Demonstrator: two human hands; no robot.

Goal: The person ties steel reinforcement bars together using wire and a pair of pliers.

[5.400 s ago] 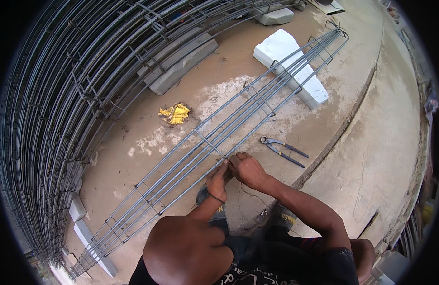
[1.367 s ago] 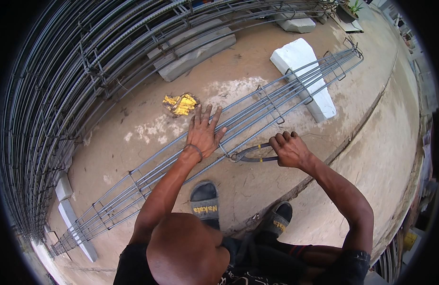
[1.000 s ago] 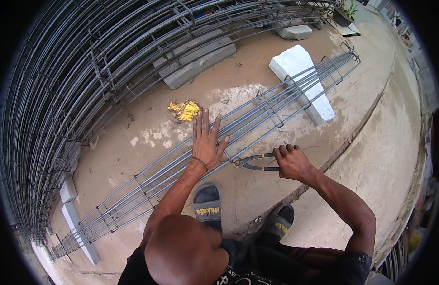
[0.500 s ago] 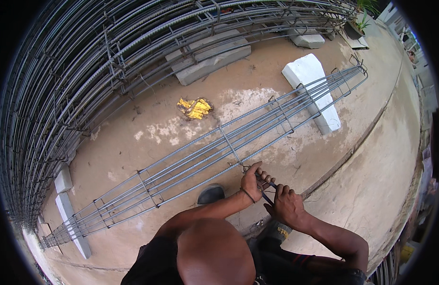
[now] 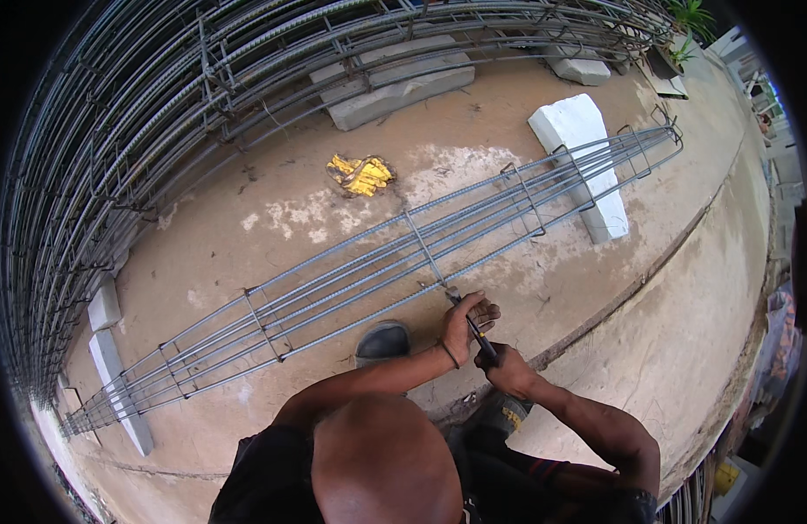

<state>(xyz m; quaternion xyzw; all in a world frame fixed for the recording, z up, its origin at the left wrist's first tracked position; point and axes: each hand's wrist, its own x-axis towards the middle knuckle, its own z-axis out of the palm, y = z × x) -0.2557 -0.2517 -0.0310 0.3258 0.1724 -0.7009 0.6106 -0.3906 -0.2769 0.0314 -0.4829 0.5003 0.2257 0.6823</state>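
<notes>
Both hands met at the long rebar cage's (image 5: 403, 262) near bar: right hand (image 5: 508, 371) clenched the pincers (image 5: 473, 325), left hand (image 5: 465, 319) gripping beside their head.

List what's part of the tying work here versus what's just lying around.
In use:
- long grey steel rebar cage on the ground
- dark-handled pincer tool
- left hand and right hand on the tool
- white concrete block under the cage

Lying about:
- crumpled yellow gloves
- grey concrete slabs
- stacked rebar cages
</notes>
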